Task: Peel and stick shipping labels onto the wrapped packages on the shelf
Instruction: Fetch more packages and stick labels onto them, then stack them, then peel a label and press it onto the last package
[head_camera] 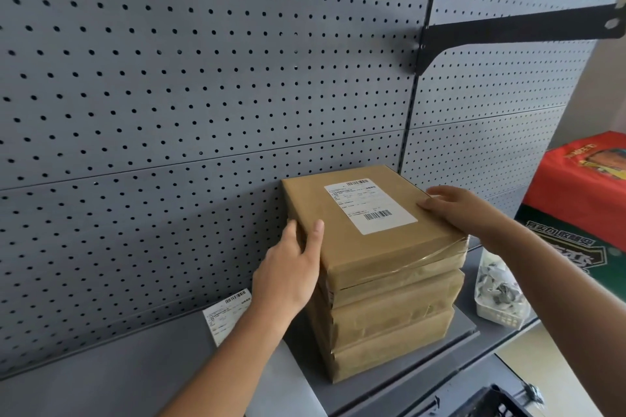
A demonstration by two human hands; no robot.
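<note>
Forearm [257, 325] hides part of loose label [225, 311] (print seemingly unreadable).

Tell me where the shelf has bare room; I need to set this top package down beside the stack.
The widest bare patch of shelf lies left of the stack, in front of the loose label sheet that lies by the pegboard. Right of the stack it is crowded: only a narrow strip before the white basket.

A grey pegboard wall [203, 78] carries a black bracket [508, 32] at upper right. A white basket [498, 313] of small bits sits right, beside a red-and-green carton [576, 200].
</note>
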